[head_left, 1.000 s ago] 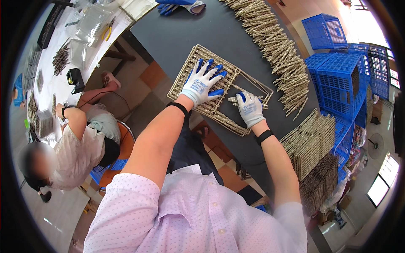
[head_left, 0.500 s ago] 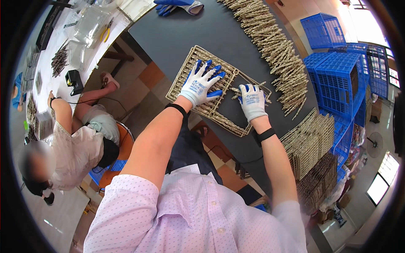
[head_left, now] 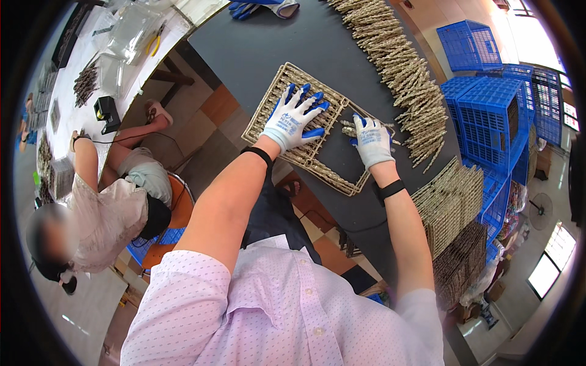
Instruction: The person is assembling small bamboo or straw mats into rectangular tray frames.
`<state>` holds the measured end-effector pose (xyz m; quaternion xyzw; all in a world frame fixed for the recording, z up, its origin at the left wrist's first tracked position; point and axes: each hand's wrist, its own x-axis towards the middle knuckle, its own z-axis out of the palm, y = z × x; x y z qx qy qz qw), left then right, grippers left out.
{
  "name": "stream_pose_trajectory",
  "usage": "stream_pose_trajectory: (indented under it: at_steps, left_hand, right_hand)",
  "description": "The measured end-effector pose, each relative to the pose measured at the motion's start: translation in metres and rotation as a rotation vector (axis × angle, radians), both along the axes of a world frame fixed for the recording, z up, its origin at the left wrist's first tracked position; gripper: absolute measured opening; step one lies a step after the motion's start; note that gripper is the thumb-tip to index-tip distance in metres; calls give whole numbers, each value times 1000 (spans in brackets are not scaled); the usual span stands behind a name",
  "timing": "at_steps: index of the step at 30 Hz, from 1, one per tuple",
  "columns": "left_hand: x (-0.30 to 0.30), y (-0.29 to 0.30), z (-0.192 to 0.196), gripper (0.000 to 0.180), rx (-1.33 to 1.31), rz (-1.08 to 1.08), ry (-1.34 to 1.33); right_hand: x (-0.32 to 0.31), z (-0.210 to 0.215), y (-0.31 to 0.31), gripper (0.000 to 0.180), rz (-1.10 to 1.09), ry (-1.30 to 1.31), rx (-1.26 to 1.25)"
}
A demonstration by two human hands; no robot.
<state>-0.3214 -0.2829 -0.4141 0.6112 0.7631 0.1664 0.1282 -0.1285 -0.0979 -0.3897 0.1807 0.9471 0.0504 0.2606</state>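
Note:
A rectangular beige frame (head_left: 337, 186) of twisted, rope-like strips lies slanted on the dark table. Rows of the strips fill its left half, while dark tabletop shows through much of the right half. My left hand (head_left: 292, 122), in a white glove with blue fingertips, presses flat on the filled half with fingers spread. In a matching glove, my right hand (head_left: 373, 143) is over the upper part of the other half. Its fingers curl around a few short twisted sticks (head_left: 349, 130), whose ends stick out at both sides; the fingertips are partly hidden.
A long row of twisted sticks (head_left: 403, 73) runs along the table's right side. Stacked woven panels (head_left: 448, 195) stand near my right forearm, with blue crates (head_left: 485, 116) beyond. Blue-and-white gloves (head_left: 284, 8) lie at the far edge. Another person (head_left: 107, 204) sits at a white table on the left.
My right hand has shifted slightly right, its fingers now more together around the short sticks. My left hand stays flat on the frame.

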Motion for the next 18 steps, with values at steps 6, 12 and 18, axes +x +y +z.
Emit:
stream_pose_trajectory:
  at_steps: [6, 12, 18]
  left_hand:
    - [1, 0, 0, 70, 1, 6, -1]
    - [0, 0, 0, 71, 4, 3, 21]
    - [1, -1, -2, 70, 40, 7, -1]
  right_hand:
    - [-12, 5, 1, 22, 28, -97, -122]
    - [-8, 24, -1, 30, 187, 109, -180]
    - [-11, 46, 15, 27, -778, 1191, -759]
